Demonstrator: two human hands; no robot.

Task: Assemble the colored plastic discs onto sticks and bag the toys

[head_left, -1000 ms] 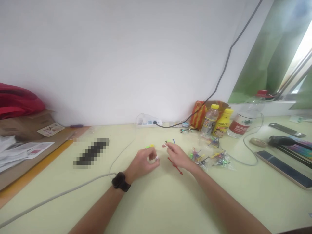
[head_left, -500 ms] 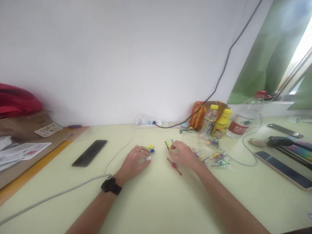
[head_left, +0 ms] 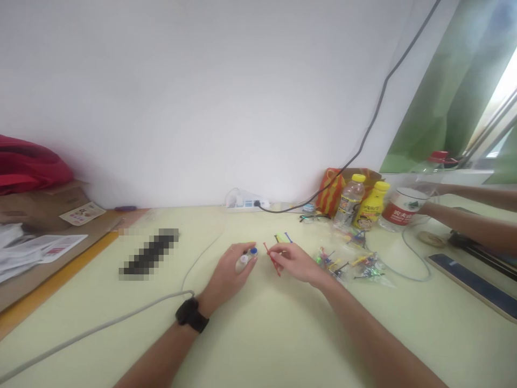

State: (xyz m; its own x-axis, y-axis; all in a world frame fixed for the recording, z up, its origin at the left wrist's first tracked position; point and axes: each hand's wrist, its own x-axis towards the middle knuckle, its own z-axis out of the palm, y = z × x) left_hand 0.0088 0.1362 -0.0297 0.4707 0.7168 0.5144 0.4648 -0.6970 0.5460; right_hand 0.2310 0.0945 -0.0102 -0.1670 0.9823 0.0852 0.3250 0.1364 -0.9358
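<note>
My left hand (head_left: 230, 269), with a black watch (head_left: 191, 313) on the wrist, is closed in a pinch. Between its thumb and index fingertips sits a small blue round piece (head_left: 253, 251). A small white round piece (head_left: 244, 260) shows inside the curl of the same hand. My right hand (head_left: 294, 263) grips a thin red plastic stick (head_left: 276, 265) with thumb and forefinger, its ends sticking out both ways. Just behind the right hand lie a blue stick (head_left: 288, 237) and a yellow-green piece (head_left: 280, 237), partly covered by the fingers.
Several clear bags of coloured plastic parts (head_left: 367, 264) lie right of my right hand. Behind them stand a clear bottle (head_left: 348, 205), a yellow bottle (head_left: 369, 207) and a large red-capped bottle (head_left: 399, 210). Another person's arms (head_left: 472, 218) reach in at right. A grey cable (head_left: 100, 322) crosses the left.
My right hand has taken hold of the red stick and lifted it off the table. My left hand has closed around the blue piece. Another person's arms have come in at right.
</note>
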